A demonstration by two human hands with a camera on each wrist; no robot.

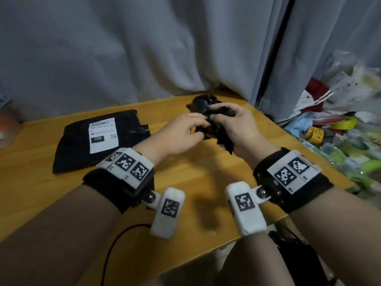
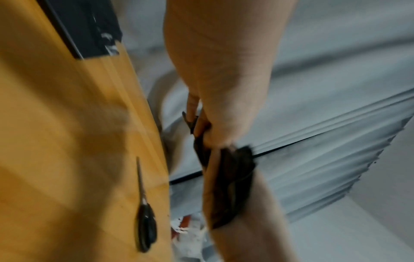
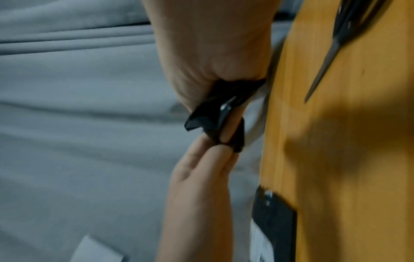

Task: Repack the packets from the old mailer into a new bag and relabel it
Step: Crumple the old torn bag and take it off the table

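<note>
Nearby, a labelled mailer (image 1: 99, 139) lies toward the table's (image 1: 185, 182) left edge; both hands, left hand (image 1: 181, 135) and right hand (image 1: 237, 129), pinch a crumpled black bag (image 1: 204, 104).

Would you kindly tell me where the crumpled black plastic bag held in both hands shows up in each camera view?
Head: crumpled black bag at centre, above the wooden table.
Left wrist: lower centre, beside the table edge.
Right wrist: centre, pinched between both hands.
Shared landmark: the labelled black mailer, lying flat on the table.
</note>
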